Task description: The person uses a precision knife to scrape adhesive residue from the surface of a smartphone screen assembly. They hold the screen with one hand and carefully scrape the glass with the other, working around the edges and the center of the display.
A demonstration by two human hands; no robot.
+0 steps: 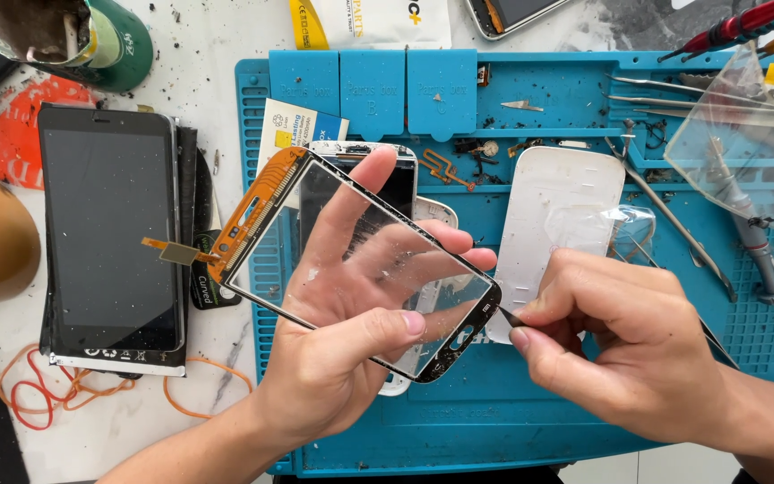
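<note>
My left hand (351, 314) holds a clear phone touch-glass panel (262, 242) with a black rim and an orange flex strip along its far end, tilted above the blue mat. The thumb presses on its near edge and the fingers show through the glass from behind. My right hand (620, 341) is pinched on a thin dark pointed tool (509, 315), its tip touching the panel's right corner. Under the panel lies a phone body (402, 184) with a dark screen.
A blue silicone work mat (494, 412) covers the table. A white back cover (553, 202) and a clear film piece (736, 134) lie on it, with tweezers (674, 224) and screwdrivers (745, 27) at the right. Black phones (109, 233) are stacked at the left, beside orange rubber bands (55, 394).
</note>
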